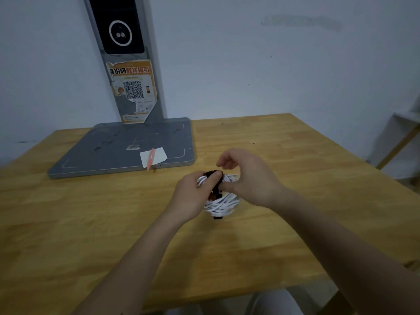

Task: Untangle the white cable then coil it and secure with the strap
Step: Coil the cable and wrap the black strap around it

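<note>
The white cable (221,204) is wound into a round coil, held upright just above the wooden table (91,223). A black strap (214,183) runs across the coil from top to bottom, its lower end poking out under the loops. My left hand (189,197) grips the coil's left side. My right hand (247,178) sits over the coil's top right, thumb and fingers pinching the strap against the loops. The coil's far side is hidden behind both hands.
A grey metal base plate (102,155) with an upright post (136,94) bearing a QR poster stands at the back left. A white paper slip (158,155) and a pink pen (150,159) lie on its near right corner. The table's right edge drops off near a shelf.
</note>
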